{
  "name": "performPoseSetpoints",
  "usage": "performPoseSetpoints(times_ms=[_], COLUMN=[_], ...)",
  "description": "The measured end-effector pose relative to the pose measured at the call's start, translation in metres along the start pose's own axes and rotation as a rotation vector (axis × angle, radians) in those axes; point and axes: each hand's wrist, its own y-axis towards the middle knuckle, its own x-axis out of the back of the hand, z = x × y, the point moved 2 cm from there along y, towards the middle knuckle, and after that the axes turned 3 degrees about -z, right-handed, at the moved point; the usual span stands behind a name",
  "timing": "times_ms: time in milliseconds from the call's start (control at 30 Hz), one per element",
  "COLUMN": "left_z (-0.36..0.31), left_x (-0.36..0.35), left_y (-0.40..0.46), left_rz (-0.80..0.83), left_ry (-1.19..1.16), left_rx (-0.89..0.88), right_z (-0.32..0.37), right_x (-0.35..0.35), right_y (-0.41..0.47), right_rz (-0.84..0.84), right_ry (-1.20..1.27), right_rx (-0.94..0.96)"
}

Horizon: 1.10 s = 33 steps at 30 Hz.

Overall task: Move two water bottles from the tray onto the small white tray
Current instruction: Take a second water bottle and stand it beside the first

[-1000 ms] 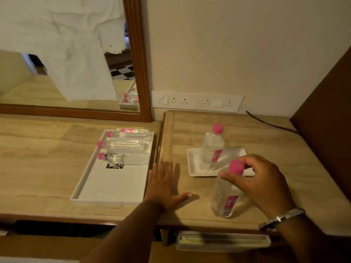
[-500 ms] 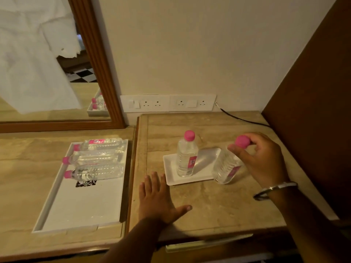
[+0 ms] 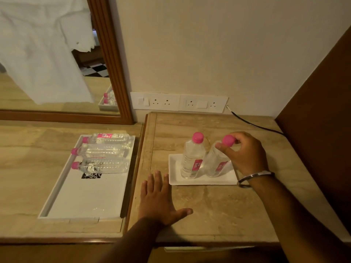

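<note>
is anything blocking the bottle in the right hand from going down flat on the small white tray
Nothing visible does. The right hand holds the tilted bottle over the small white tray, beside the standing bottle; the tray's right half is bare.

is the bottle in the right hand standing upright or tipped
Tipped. The held bottle leans, its pink cap pinched by the right hand, base on the small white tray, beside the upright bottle.
</note>
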Motion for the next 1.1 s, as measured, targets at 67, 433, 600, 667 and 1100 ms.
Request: performPoseSetpoints(times_ms=[67,433,600,667,1100], left_z=[0.000,-0.014,-0.033,-0.044,-0.033], left_x=[0.003,0.053,0.052,0.051,0.034], left_y=[-0.001,0.056,0.079,0.081,0.087], left_rz=[0.002,-0.060,-0.088,-0.103,-0.118], left_ry=[-0.017,-0.327,-0.437,-0.463,-0.522], left_rx=[-0.008,-0.125,-0.175,-0.229,-0.223], right_z=[-0.001,-0.066,-0.090,-0.094,-0.115], right_x=[-0.001,-0.026,-0.054,-0.064,-0.065], right_y=[0.003,-0.020,-0.024,-0.024,-0.010], right_rz=[0.041,0.576,0.650,0.639,0.678], right_ry=[0.035,0.414,0.213,0.114,0.057], right_rx=[0.013,-0.160,-0.179,-0.172,-0.184])
